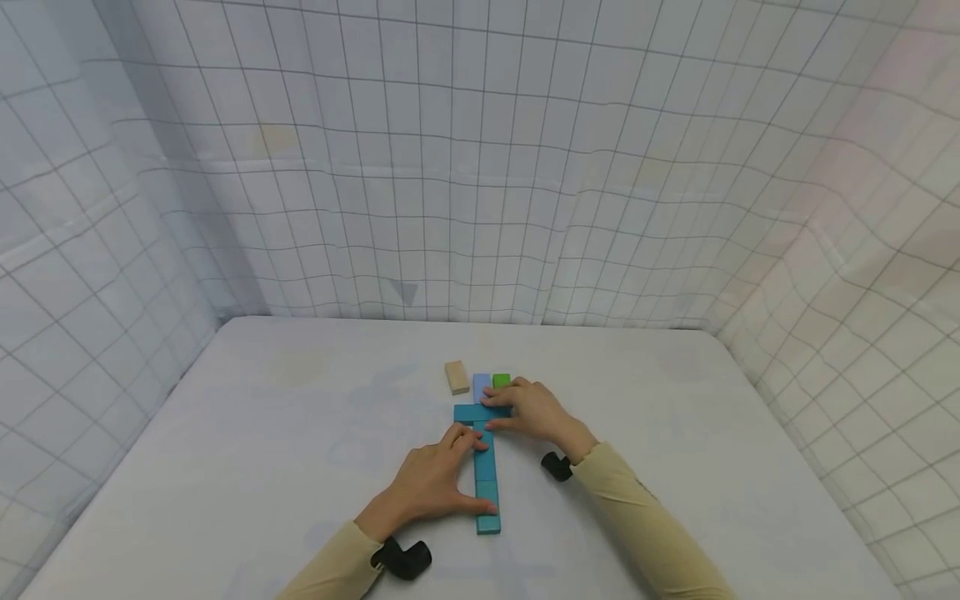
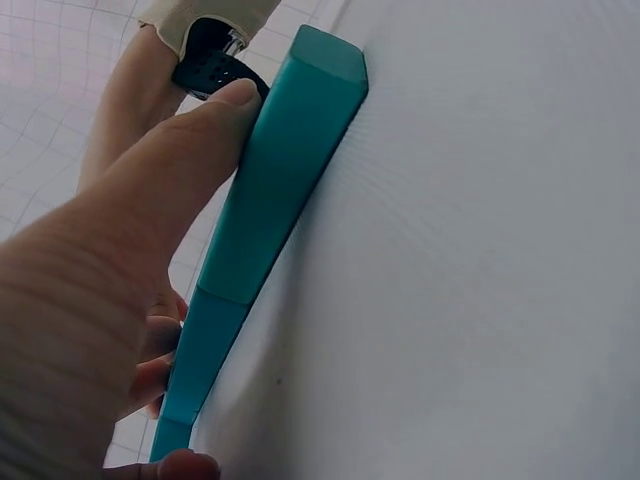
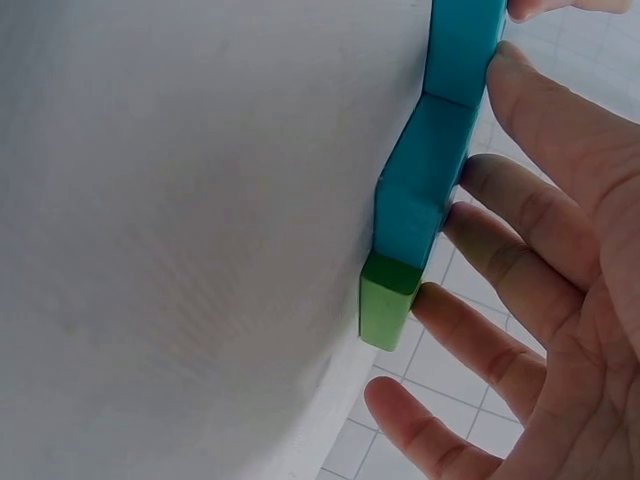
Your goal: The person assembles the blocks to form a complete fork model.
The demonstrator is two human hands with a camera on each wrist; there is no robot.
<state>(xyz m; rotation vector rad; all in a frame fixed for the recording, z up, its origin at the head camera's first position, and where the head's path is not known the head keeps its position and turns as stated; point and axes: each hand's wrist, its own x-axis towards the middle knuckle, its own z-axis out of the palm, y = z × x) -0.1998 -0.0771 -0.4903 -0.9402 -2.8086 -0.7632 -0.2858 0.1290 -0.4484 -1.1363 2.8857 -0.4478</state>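
Note:
Two teal blocks lie end to end in a column, the nearer block (image 1: 487, 523) and the farther block (image 1: 485, 468). Across the column's far end lies another teal block (image 1: 468, 413). My left hand (image 1: 427, 479) rests from the left, its thumb on the nearer block and fingertips on the farther one. With fingers spread, my right hand (image 1: 536, 412) touches the teal blocks around the crosswise piece. Its upper fingers reach to the light blue block (image 1: 481, 383) and the green block (image 1: 501, 380). In the right wrist view, one fingertip is at the green block's edge.
A beige block (image 1: 457, 377) lies slightly turned, left of the light blue one. The white table (image 1: 300, 433) is enclosed by grid-patterned curtains (image 1: 450, 167) at the back and both sides. Black wrist devices (image 1: 405, 560) sit under both sleeves.

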